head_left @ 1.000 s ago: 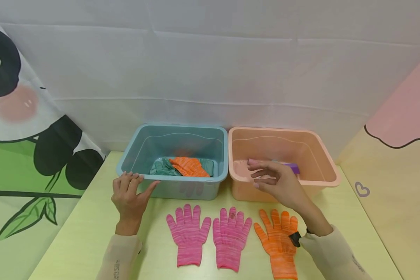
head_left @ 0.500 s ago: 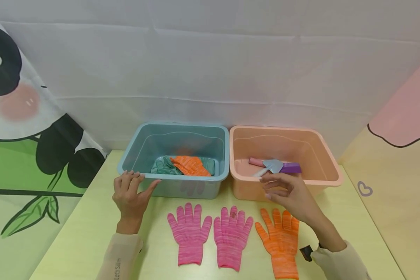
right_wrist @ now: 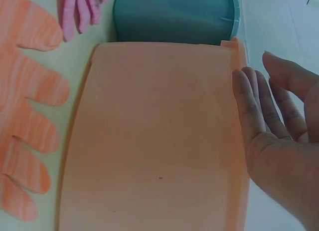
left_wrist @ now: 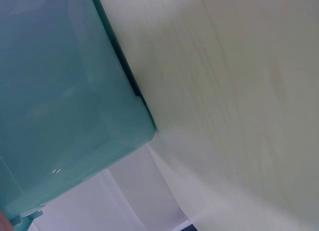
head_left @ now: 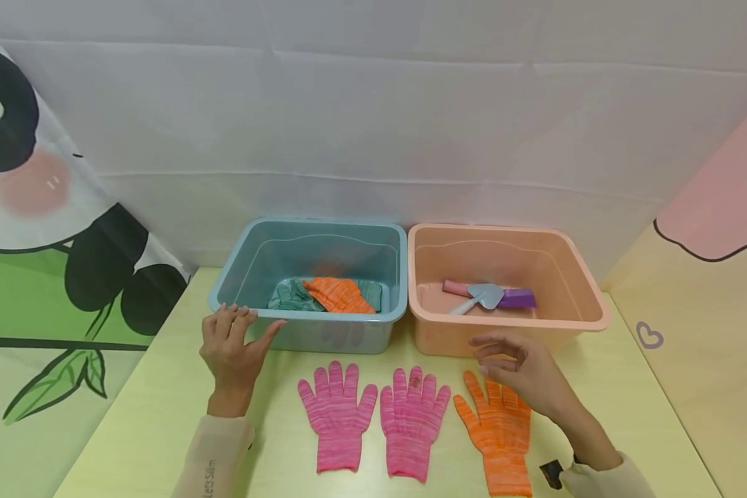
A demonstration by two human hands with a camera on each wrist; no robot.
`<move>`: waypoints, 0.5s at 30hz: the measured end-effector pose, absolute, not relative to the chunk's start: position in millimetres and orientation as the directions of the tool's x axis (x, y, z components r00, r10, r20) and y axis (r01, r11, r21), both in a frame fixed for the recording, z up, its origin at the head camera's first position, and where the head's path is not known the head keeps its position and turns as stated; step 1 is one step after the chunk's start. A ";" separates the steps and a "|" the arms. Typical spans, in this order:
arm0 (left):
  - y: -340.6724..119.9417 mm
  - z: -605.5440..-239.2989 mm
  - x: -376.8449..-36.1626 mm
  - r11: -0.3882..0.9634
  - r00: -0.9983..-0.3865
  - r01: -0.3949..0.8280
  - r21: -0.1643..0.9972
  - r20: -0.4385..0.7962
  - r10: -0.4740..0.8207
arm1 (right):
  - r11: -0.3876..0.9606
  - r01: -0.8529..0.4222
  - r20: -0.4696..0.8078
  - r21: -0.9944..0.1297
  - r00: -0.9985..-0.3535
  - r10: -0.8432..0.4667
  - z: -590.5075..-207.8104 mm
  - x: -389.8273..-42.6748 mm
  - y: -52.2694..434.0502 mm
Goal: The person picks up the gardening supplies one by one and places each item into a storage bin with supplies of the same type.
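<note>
Currently, left hand [head_left: 232, 360] at 8 o'clock on blue bin [head_left: 305, 336]: fingertips at rim, thumb spread apart from them. Right hand [head_left: 529, 370] near 6 o'clock wall of peach bin [head_left: 445, 339]; thumb and loosely bent fingers apart. Trowel [head_left: 488, 295] lies inside peach bin, 8 o'clock of centre; pink piece [head_left: 454, 287] at its 10 o'clock, purple piece [head_left: 520, 298] at 3. Orange glove [head_left: 504, 443] on table [head_left: 616, 394], 7 o'clock from right hand.

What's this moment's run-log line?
left hand: on blue bin rim | right hand: empty, near peach bin | peach bin: trowel | table: two pink gloves, orange glove
</note>
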State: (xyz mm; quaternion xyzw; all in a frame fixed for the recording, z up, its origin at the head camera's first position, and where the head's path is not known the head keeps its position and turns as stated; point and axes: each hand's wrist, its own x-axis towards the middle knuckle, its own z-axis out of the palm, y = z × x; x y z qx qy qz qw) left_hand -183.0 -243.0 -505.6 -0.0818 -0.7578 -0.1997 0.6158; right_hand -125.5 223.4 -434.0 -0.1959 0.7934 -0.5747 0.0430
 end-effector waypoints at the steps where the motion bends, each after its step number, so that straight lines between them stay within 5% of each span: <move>1: -242.9 -505.7 -182.9 0.907 -0.229 0.369 0.202 0.966 -0.122 | 0.261 -0.258 0.155 -0.930 -0.920 -0.359 -435.4 -124.8 224.0; 15: -242.2 -506.0 -183.4 0.909 -0.221 0.367 0.198 0.968 -0.122 | 0.279 -0.195 0.100 -0.940 -0.942 -0.321 -459.9 -119.0 237.4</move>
